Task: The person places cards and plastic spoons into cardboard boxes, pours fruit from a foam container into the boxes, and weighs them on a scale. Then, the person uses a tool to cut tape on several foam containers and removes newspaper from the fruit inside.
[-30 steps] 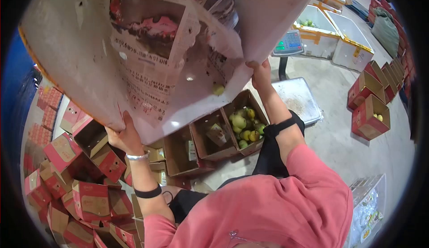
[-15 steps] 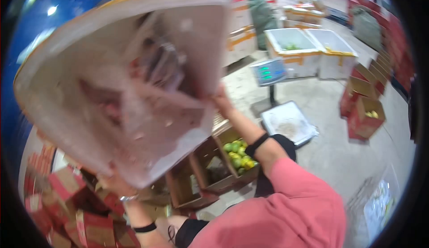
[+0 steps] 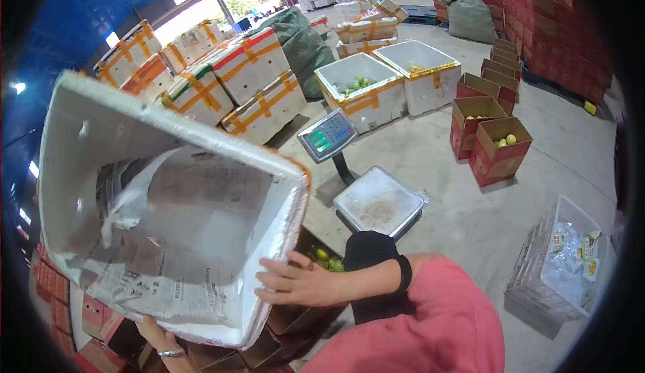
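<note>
A large white foam box (image 3: 269, 164), tilted with its opening toward me, fills the left of the view. Newspaper sheets (image 3: 161, 279) line its inside, and no fruit shows in it. My right hand (image 3: 295, 281) presses on the box's right wall, fingers spread over the rim. At the lower edge, my left hand (image 3: 156, 336) holds the box from below, partly hidden by it. Green fruit (image 3: 326, 259) shows in a carton beneath, just right of the box.
A scale with a display (image 3: 327, 134) and a white platform (image 3: 378, 201) stands ahead. Beyond are open foam boxes (image 3: 366, 107) and stacked taped ones (image 3: 262, 80). Red cartons (image 3: 500, 161) line the right; a plastic crate (image 3: 544, 275) with bags lies lower right.
The foam box has moved down and left and shows its newspaper-lined inside more clearly. My right hand has come down with it, and the view has swung so the scale appears closer.
</note>
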`<state>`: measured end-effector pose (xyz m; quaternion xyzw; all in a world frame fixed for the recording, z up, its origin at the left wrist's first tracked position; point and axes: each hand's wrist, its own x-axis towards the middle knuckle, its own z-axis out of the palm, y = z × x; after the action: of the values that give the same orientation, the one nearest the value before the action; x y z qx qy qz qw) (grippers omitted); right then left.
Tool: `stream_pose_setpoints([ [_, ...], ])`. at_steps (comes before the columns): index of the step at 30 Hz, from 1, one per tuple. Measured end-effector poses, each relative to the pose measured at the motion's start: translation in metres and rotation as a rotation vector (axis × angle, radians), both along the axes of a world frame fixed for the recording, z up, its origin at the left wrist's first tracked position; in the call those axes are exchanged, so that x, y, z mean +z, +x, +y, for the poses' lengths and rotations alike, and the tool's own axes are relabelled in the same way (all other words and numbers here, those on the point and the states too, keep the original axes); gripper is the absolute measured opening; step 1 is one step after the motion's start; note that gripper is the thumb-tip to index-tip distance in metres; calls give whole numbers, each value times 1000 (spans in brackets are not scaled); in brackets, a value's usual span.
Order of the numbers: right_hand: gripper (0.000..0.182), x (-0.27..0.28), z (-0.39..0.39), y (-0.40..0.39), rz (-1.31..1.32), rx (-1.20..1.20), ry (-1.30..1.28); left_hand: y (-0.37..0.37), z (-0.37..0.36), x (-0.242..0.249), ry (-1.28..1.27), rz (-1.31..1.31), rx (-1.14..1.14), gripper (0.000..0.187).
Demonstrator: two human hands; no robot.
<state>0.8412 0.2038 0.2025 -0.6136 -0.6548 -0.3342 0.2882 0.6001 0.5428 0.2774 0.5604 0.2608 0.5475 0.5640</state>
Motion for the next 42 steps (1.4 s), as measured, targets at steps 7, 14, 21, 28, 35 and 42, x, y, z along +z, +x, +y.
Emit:
stream_pose_setpoints([
  [7,19,-1,-45,66,-78,-323,187,135,-85,71,162,43,-343,54],
  [14,36,87,-71,278,-275,-896,208,173,-213,98,493,185,-525,56],
  [21,66,124,-14,350,321,-956,-139,129,-253,72,1035,202,-1154,19],
  [28,64,-114,74,171,597,-14,-1171,98,-234,50,1192,115,-675,15],
  [35,68,-192,83,70,384,-188,-1693,66,-197,-32,873,777,-317,26],
  [42,64,-188,55,89,428,-53,-1658,19,-187,-179,-171,660,-334,22],
])
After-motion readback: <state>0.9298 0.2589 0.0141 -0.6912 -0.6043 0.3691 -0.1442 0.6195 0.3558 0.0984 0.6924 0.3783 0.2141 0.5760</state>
